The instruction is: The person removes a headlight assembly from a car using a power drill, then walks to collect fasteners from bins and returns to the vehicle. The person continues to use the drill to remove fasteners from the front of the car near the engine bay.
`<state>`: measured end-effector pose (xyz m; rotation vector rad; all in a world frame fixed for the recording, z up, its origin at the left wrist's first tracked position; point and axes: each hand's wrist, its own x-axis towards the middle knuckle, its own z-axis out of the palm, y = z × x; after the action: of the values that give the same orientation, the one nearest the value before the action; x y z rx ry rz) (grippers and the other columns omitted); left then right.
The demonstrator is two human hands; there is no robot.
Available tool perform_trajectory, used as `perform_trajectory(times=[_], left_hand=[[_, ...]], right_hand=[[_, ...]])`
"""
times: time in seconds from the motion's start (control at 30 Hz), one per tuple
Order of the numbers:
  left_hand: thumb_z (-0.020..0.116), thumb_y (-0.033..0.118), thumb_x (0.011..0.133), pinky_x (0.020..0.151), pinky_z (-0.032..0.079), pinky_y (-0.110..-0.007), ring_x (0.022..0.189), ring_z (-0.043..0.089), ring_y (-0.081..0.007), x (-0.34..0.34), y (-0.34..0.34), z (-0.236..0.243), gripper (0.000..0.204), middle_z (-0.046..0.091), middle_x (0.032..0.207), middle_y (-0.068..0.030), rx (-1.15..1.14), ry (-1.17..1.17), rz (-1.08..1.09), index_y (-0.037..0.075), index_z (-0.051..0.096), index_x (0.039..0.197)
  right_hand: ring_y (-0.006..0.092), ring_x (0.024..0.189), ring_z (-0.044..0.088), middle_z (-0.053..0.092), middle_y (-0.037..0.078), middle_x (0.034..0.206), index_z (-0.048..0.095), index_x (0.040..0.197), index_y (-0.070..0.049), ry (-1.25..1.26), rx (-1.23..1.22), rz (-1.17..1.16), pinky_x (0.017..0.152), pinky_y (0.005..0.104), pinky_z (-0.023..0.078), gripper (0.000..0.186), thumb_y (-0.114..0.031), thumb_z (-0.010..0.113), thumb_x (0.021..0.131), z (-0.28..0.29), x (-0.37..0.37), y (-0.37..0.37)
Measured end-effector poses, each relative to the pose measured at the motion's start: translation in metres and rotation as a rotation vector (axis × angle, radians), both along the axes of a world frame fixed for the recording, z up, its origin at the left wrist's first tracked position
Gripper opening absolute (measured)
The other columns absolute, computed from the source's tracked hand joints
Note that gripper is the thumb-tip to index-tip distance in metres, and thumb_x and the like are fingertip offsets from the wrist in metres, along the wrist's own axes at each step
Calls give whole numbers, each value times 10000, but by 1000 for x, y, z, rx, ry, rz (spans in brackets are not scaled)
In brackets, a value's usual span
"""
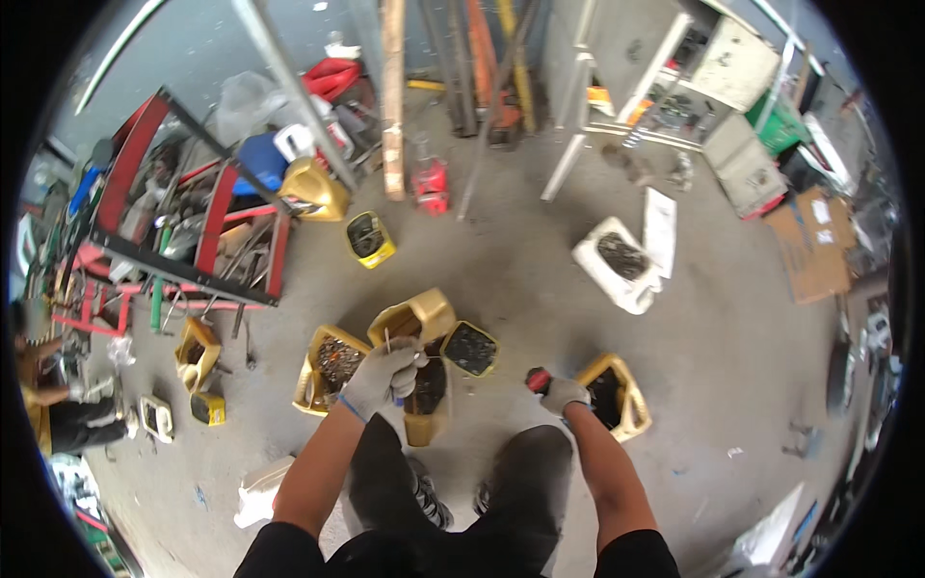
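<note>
My left hand (381,374), in a grey work glove, is closed around a thin pale rod-like piece that sticks up above the fingers. It hovers over a cluster of yellow cut-open plastic cans (424,318) filled with small metal parts. My right hand (559,393), also gloved, grips a tool with a red and black handle (538,380). It sits just left of another yellow can (631,395) holding dark scrap. My dark-trousered knees and shoes are below the hands.
A red metal rack (207,217) crowded with tools stands at the left. A small yellow can (371,239), a white cut can (617,262), a red jack (431,185), a wooden post (392,96) and a grey cabinet (665,67) lie beyond. Another person crouches at far left (43,385).
</note>
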<state>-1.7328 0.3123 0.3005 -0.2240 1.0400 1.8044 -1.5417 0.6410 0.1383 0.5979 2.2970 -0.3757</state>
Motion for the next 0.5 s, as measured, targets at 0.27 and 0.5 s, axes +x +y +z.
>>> perform_trajectory(times=[0.27,0.5], left_hand=[[579,107,979,387,289,-211,436,374,-35,80,36,177,17,619,804,-33,-158,-100,-133,113,595,974],[575,124,987,422,317,-225,472,399,-42,165,76,383,61,666,873,-43,35,62,-647,106,622,1020]], right_hand=[[325,817,708,711,103,938,564,1146,-164,354,-40,-23,700,449,562,472,-519,624,841,358,84,-54],[295,984,671,689,117,1094,651,1199,-115,807,-177,-660,860,367,549,409,-262,708,822,658,262,-203]])
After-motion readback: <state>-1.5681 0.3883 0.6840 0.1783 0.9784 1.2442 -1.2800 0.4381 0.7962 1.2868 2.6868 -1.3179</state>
